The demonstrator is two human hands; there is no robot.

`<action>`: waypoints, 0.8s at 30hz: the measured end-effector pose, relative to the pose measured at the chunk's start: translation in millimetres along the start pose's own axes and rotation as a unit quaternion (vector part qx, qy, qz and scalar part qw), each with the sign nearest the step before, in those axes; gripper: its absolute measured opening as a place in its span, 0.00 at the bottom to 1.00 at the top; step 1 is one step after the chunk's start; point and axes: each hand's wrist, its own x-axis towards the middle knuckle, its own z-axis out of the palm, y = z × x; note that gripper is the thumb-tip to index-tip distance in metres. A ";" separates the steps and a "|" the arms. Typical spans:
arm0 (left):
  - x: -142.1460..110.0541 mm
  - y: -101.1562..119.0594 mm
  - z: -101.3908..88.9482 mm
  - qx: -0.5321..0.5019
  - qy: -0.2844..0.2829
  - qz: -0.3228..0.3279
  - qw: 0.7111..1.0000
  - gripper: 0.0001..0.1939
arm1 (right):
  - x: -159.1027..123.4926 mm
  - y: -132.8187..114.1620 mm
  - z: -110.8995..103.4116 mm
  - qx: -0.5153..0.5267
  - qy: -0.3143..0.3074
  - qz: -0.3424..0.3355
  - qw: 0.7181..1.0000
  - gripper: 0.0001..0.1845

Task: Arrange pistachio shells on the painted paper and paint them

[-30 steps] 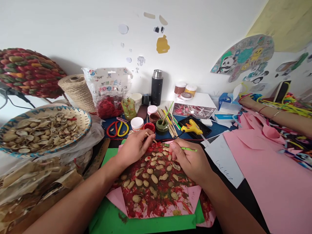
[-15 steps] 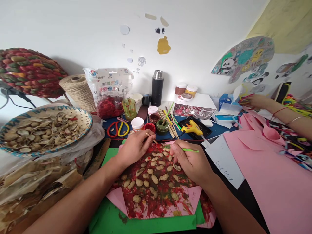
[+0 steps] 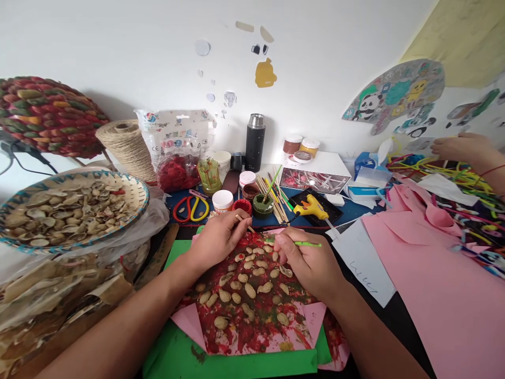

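Note:
My left hand (image 3: 221, 237) pinches a thin wooden stick (image 3: 245, 223) above the far left part of a paint-smeared pink sheet (image 3: 272, 337). In my right hand (image 3: 305, 258) is a green-handled paintbrush (image 3: 310, 243), held like a pen; its tip points left, close to the peanuts at the sheet's far edge. Several peanuts (image 3: 250, 290) lie spread over the sheet, mostly plain tan, one with a red spot (image 3: 239, 257). Under the sheet is a green sheet (image 3: 232, 367). Just beyond my hands stand an open jar of red paint (image 3: 242, 206) and a jar of green paint (image 3: 262, 206).
A basket of peanut shells (image 3: 74, 210) sits at the left. Scissors (image 3: 191, 209), a white jar (image 3: 222, 200), a yellow glue gun (image 3: 311, 207) and a black thermos (image 3: 255, 145) line the back. At the right are pink paper (image 3: 445, 284) and another person's hand (image 3: 465, 147) over colourful craft stems.
The other person's hand has reached in over the craft stems, then pulled back to the right. My hands have barely shifted, still holding the stick and the paintbrush.

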 end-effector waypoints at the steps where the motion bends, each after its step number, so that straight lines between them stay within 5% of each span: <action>1: 0.0 0.3 -0.2 -0.001 -0.001 -0.001 1.000 0.14 | -0.3 -0.1 1.1 0.003 -0.007 -0.008 1.000 0.24; 14: -0.8 -3.2 4.1 -0.004 -0.008 0.011 1.000 0.14 | 2.1 -3.8 7.0 -0.028 -0.054 -0.010 0.998 0.24; 24: -0.2 -2.7 4.5 0.006 -0.002 0.020 1.000 0.14 | 1.3 -2.0 7.0 -0.026 -0.026 0.011 0.999 0.23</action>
